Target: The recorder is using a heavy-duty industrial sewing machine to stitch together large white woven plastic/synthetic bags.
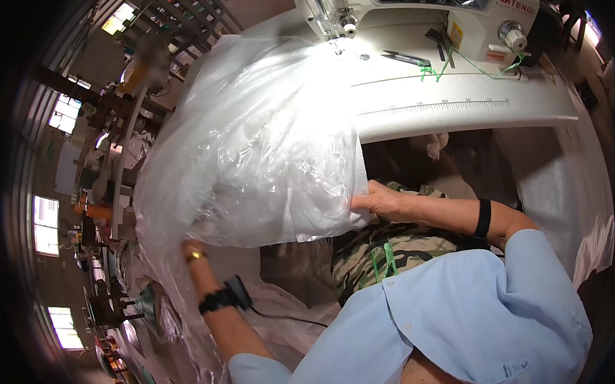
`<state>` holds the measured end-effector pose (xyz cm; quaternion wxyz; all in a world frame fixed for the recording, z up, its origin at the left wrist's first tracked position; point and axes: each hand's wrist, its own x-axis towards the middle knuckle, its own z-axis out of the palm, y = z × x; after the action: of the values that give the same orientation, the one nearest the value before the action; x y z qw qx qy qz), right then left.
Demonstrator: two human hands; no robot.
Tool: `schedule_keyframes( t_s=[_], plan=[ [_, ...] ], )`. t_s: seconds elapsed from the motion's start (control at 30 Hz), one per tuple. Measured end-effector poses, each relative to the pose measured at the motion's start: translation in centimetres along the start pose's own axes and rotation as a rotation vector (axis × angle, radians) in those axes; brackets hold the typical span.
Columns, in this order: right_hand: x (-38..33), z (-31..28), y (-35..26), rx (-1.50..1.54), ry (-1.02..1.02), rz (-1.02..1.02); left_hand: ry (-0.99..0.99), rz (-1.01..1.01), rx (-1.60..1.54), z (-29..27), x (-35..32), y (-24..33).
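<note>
Leftmost, the left hand (194, 245) is at the lower left of the plastic sheet (266, 159), its fingers too blurred to tell their grip; the sheet drapes over the worktop (466, 88); the right hand (382, 199) has fingers pinching its lower right edge.

Light-blue shirt (460, 302), camouflage trousers (418, 246) on my feed
I see black bands (484, 218) on both arms (447, 214), a dark cable (285, 319), and a gold-coloured wristband (196, 255).
</note>
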<state>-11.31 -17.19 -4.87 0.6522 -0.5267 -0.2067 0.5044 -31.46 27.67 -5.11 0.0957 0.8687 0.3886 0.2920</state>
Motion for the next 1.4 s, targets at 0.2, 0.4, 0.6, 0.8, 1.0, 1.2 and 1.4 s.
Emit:
schedule_keyframes(
  t_s=[0.2, 0.4, 0.6, 0.8, 1.0, 1.2, 1.4],
  plan=[
    [-0.9, -0.8, 1.3, -0.069, 0.082, 0.025, -0.788, 0.970, 0.195, -3.7, -11.9, 14.3],
    [-0.5, 0.0, 1.2, -0.017, 0.142, -0.022, -0.685, 1.147, -0.606, -12.0, -15.0, 32.6],
    [-2.0, -0.1, 1.0, 0.032, 0.155, -0.090, -0.466, 0.994, 0.260, -5.9, -10.8, 34.7],
    [-2.6, -0.6, 0.9, -0.050, 0.125, 0.014, -0.830, 0.700, 0.346, -6.9, -15.0, 27.4],
    [-2.7, -0.8, 1.0, -0.068, 0.161, -0.053, -1.099, 0.807, -0.091, -10.4, -18.1, 27.2],
    [-3.6, -1.2, 0.7, -0.058, 0.113, -0.025, -0.520, 0.912, -0.109, -11.5, -17.8, 32.0],
    [-5.1, -2.1, 0.7, -0.077, 0.058, -0.017, -0.718, 0.824, 0.128, -6.3, -17.0, 31.4]
  ],
)
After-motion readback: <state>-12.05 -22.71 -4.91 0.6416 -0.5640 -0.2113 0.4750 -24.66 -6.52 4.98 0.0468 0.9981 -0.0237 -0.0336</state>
